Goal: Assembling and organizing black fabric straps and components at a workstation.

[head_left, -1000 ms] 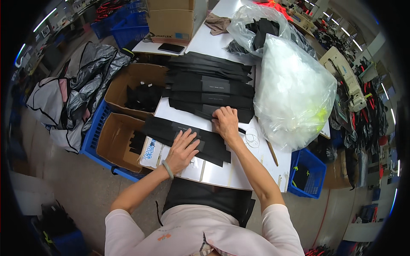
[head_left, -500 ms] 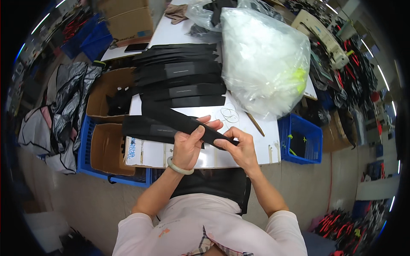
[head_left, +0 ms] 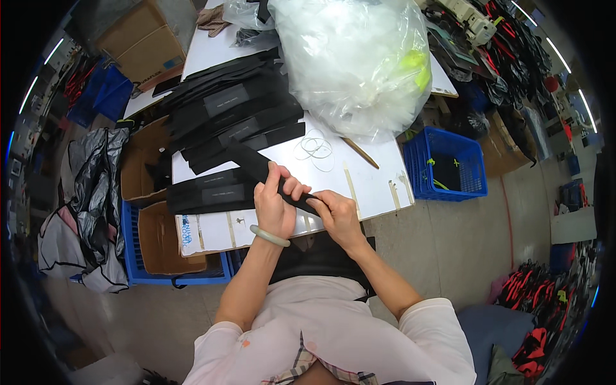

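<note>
You are holding a black strip (head_left: pixel 253 162) aslant above the near part of the white counter (head_left: pixel 372 187), its far end reaching toward the lower edge of the black strip pile (head_left: pixel 224 112). A second ago both your hands rested on the fabric lying there; half a second ago the strip was already up between them. Your left hand (head_left: pixel 276 202) had its fingers extended beneath the strip then; now they curl round it, thumb on the near side. Your right hand (head_left: pixel 339 217) again pinches the near end, the fingers more tightly bunched and closer to your left, covering the tip. The labelled black strips (head_left: pixel 212 192) by the counter's front left still lie flat. The white cord loops (head_left: pixel 314 151) and brown stick (head_left: pixel 360 153) remain near the plastic bag (head_left: pixel 353 64).
</note>
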The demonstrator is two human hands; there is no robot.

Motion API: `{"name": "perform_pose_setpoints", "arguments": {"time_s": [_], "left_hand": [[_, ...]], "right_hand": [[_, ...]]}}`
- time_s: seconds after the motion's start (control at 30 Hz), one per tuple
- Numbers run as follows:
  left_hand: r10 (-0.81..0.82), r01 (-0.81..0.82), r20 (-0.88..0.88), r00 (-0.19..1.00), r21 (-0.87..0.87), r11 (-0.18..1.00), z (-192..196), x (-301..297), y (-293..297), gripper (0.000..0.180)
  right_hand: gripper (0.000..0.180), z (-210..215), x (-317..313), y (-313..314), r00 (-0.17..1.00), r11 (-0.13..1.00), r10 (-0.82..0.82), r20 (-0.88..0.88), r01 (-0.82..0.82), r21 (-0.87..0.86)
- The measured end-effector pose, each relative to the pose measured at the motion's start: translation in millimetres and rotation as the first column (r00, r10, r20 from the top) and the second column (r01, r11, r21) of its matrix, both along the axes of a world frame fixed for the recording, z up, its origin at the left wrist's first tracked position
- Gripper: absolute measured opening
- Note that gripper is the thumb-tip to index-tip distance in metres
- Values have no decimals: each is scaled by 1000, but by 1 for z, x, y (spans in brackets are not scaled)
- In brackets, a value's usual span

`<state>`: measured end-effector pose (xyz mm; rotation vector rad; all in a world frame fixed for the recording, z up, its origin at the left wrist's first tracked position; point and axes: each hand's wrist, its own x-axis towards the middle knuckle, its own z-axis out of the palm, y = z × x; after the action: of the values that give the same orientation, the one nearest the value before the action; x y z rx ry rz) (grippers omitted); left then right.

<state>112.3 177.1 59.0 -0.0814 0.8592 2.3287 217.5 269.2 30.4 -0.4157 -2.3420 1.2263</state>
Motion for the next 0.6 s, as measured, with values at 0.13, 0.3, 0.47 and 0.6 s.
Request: {"name": "perform_pose_setpoints", "arguments": {"time_s": [0.13,0.3,0.47,0.6], "left_hand": [[13,-21,-81,997,-94,995,-4,-6,8,35],[-65,54,66,996,156,986,0,-8,16,31],[-126,122,-144,982,-42,992,-20,-2,23,30],[-73,63,-54,996,-172,983,-20,-3,34,31]], "right_hand": [[29,-6,-4,-6,975,996,-76,-211,85,36],[38,-4,-2,4,975,987,-65,-214,94,129],[33,-6,0,9,988,959,-111,-103,79,-271],[20,-8,-1,2,986,860,-159,-39,119,-496]]}}
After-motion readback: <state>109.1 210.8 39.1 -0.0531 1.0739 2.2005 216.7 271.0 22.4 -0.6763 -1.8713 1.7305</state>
